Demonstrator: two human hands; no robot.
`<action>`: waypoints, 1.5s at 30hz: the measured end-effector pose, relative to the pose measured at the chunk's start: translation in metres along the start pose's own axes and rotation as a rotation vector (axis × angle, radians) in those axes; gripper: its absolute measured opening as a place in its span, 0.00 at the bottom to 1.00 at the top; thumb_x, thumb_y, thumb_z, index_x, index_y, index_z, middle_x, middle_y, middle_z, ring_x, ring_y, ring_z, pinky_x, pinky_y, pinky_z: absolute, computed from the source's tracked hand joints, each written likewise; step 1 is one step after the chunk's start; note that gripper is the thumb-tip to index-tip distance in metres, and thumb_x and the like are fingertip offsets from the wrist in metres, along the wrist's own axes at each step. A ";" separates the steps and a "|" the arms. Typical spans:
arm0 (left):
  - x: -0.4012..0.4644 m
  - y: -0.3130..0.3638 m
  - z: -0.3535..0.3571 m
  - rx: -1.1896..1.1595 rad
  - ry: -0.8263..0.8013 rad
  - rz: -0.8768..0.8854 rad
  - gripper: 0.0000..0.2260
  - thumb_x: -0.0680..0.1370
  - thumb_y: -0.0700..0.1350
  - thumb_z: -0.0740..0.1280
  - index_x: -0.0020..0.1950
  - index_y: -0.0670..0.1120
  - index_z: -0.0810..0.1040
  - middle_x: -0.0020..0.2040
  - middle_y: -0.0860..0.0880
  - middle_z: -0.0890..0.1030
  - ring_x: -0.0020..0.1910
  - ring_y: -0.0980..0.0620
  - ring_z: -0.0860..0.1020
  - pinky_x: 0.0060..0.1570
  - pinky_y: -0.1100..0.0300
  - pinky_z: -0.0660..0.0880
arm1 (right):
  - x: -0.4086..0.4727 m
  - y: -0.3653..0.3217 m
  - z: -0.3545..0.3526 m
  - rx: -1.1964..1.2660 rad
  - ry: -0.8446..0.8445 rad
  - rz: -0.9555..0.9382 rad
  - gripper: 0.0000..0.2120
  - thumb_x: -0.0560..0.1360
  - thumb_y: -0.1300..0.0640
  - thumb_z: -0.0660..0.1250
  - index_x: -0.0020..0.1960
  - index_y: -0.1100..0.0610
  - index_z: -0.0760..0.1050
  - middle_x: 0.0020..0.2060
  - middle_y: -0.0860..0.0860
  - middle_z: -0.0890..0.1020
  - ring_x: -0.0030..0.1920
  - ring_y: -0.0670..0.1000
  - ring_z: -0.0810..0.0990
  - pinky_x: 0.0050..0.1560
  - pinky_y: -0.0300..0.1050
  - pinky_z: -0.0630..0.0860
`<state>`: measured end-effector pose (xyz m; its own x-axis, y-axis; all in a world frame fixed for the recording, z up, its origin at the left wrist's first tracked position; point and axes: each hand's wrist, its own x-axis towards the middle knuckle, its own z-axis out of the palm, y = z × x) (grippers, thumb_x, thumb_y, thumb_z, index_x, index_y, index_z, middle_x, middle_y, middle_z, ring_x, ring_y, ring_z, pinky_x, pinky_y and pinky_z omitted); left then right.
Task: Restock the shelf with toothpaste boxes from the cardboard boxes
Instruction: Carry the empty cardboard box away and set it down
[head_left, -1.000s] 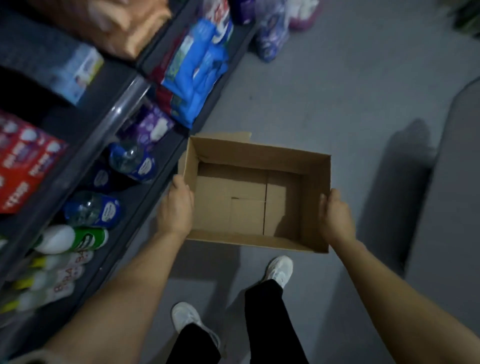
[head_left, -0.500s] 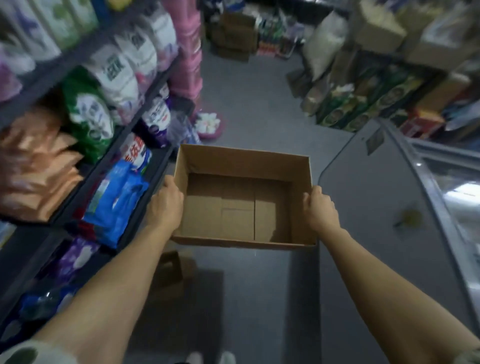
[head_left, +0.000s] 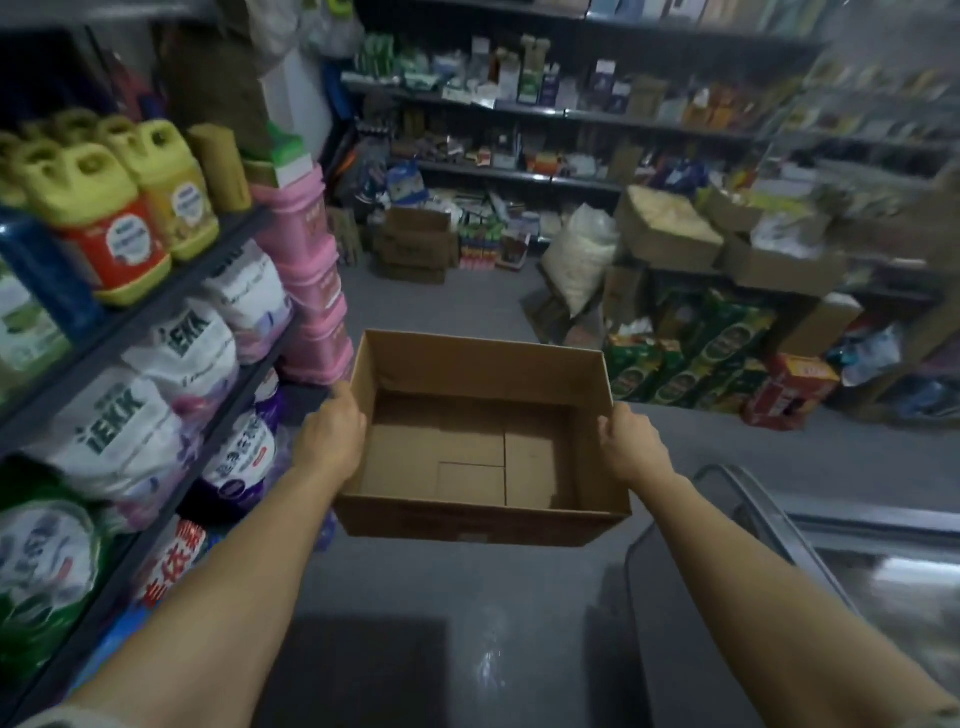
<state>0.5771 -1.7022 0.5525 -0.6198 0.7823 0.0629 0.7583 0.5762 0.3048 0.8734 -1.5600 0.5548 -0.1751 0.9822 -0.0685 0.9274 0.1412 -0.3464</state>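
I carry an open cardboard box (head_left: 483, 526) in front of me at waist height, with nothing inside it. My left hand (head_left: 332, 434) grips its left wall, and my right hand (head_left: 631, 447) grips its right wall. The fingers of both hands are hidden behind the box sides. No toothpaste boxes can be made out in this view.
A shelf unit (head_left: 156, 317) on my left holds detergent bags, yellow jugs and pink tubs. A chest freezer (head_left: 810, 582) stands at the lower right. Ahead, the grey floor (head_left: 467, 301) leads to stacked cartons, a white sack (head_left: 582, 260) and back shelves of goods.
My view has swung up from the floor and my feet to the aisle ahead. The box has stayed held in both hands and has risen with the view.
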 end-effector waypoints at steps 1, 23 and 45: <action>0.029 0.012 -0.004 0.015 0.002 0.014 0.11 0.81 0.39 0.55 0.60 0.34 0.65 0.53 0.32 0.79 0.53 0.32 0.78 0.47 0.46 0.74 | 0.029 -0.008 -0.006 0.003 0.011 -0.001 0.11 0.82 0.52 0.52 0.50 0.60 0.65 0.49 0.61 0.77 0.46 0.61 0.76 0.40 0.49 0.70; 0.682 0.188 0.100 0.023 -0.070 -0.188 0.11 0.81 0.37 0.54 0.62 0.35 0.64 0.53 0.33 0.78 0.53 0.34 0.78 0.47 0.47 0.71 | 0.746 -0.160 0.003 -0.008 -0.104 -0.205 0.13 0.82 0.53 0.53 0.56 0.61 0.69 0.52 0.60 0.79 0.51 0.62 0.78 0.49 0.53 0.75; 1.399 0.139 0.243 -0.254 -0.063 -0.364 0.15 0.83 0.44 0.52 0.62 0.36 0.71 0.55 0.34 0.78 0.52 0.34 0.77 0.52 0.44 0.74 | 1.385 -0.467 0.179 -0.031 -0.258 -0.125 0.11 0.81 0.56 0.52 0.60 0.61 0.65 0.53 0.62 0.78 0.54 0.64 0.77 0.51 0.55 0.74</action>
<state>-0.1360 -0.4703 0.4523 -0.8173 0.5570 -0.1477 0.4145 0.7463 0.5208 0.1389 -0.2883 0.4536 -0.3630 0.8936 -0.2642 0.9025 0.2665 -0.3384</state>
